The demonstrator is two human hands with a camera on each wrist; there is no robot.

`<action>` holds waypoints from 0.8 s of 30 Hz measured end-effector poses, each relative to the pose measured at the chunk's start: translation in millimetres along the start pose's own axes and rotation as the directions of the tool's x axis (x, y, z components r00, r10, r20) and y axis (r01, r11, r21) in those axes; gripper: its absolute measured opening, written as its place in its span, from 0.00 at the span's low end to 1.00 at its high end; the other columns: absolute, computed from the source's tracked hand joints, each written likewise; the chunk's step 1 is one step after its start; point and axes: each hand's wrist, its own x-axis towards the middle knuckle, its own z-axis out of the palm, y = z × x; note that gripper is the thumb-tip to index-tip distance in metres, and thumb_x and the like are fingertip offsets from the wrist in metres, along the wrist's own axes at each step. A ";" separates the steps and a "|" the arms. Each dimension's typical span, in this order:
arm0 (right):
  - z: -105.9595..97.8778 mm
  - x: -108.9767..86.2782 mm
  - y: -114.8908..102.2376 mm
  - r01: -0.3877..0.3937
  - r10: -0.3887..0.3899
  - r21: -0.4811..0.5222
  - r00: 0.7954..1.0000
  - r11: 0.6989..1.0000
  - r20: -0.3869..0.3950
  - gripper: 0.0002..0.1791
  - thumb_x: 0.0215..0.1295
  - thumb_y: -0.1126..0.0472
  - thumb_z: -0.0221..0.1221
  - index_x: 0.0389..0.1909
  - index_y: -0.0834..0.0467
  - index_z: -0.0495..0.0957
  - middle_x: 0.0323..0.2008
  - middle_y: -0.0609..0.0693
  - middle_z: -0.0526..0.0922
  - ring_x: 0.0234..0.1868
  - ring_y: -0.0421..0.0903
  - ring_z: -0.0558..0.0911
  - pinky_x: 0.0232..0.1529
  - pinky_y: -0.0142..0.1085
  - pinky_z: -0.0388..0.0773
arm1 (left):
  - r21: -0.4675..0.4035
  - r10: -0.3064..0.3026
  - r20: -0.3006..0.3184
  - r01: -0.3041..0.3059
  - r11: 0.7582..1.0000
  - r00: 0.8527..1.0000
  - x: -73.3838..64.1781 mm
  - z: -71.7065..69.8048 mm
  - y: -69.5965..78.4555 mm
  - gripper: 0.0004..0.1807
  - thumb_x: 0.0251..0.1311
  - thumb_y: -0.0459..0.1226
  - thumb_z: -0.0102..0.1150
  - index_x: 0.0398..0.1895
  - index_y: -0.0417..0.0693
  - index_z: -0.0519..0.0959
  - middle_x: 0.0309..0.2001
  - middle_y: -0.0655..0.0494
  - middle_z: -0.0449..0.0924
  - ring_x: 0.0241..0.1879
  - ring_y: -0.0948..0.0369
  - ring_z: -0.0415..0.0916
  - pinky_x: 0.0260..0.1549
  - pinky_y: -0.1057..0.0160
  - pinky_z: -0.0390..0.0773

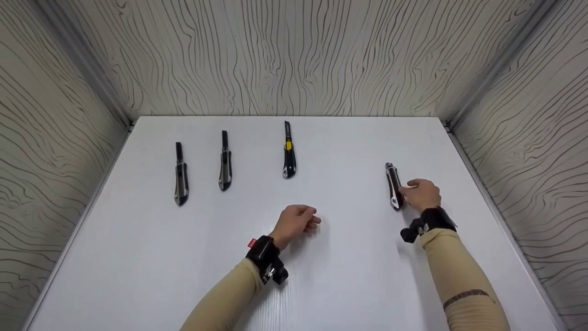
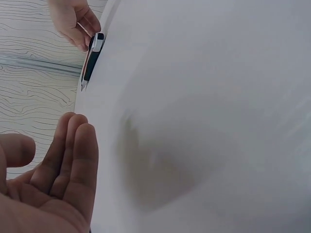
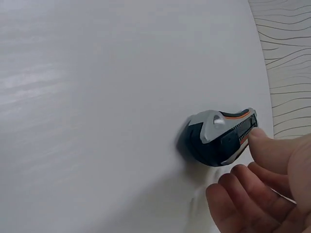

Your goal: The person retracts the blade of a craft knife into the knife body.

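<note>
By the thumb of the right hand, the slide of a silver-and-black utility knife with orange lines is touched; the other fingers are loosely bent, and whether the handle is pinched by them cannot be told. The utility knife is placed at 9 o'clock of that hand, its nose turned nearly to 12 o'clock, slightly toward 11. Between 8 and 9 o'clock, well apart, the left hand is held above the white table, its fingers gently bent and side by side, its thumb set apart from them. From the left hand, a yellow-slide knife is found at 12 o'clock, 1 grey-and-black knife between 10 and 11, and 1 outer knife at about 10; on these 3, the blades are extended and aimed near 12 o'clock. Both wrists are ringed by black camera mounts, with tan sleeves worn below. The table is bordered at 12 o'clock by a wood-grain panel.
</note>
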 end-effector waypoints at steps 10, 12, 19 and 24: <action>13.2 -6.1 -37.1 0.116 -0.116 0.005 0.993 0.993 -0.021 0.25 0.69 0.53 0.57 0.60 0.65 0.74 0.50 0.66 0.81 0.45 0.59 0.82 0.42 0.44 0.77 | -0.010 0.025 -0.038 -0.025 1.000 0.999 -5.7 -14.1 4.4 0.19 0.72 0.38 0.48 0.52 0.30 0.77 0.41 0.38 0.86 0.36 0.56 0.84 0.40 0.58 0.85; 22.1 -5.1 -46.9 0.154 -0.154 0.009 0.988 0.988 0.015 0.25 0.68 0.53 0.58 0.60 0.65 0.74 0.49 0.65 0.82 0.43 0.57 0.82 0.41 0.42 0.78 | -0.007 0.032 -0.047 -0.032 0.999 0.998 -6.1 -18.2 5.4 0.19 0.72 0.39 0.48 0.52 0.30 0.77 0.42 0.37 0.85 0.37 0.54 0.84 0.40 0.58 0.85; 61.8 -13.8 -91.2 0.264 -0.272 0.073 0.947 0.962 0.172 0.26 0.66 0.55 0.60 0.60 0.66 0.73 0.48 0.65 0.84 0.37 0.56 0.86 0.33 0.32 0.78 | 0.019 0.031 -0.069 -0.029 0.999 0.997 -9.8 -35.0 10.2 0.19 0.72 0.38 0.48 0.53 0.30 0.77 0.42 0.39 0.86 0.37 0.57 0.84 0.40 0.60 0.85; 88.2 -24.7 -122.4 0.275 -0.294 0.107 0.920 0.956 0.258 0.26 0.65 0.54 0.61 0.60 0.64 0.74 0.48 0.62 0.84 0.40 0.55 0.85 0.34 0.32 0.79 | 0.063 0.021 -0.101 -0.015 0.998 0.995 -6.9 -48.4 11.9 0.19 0.71 0.38 0.47 0.54 0.30 0.76 0.41 0.41 0.86 0.36 0.58 0.84 0.39 0.63 0.85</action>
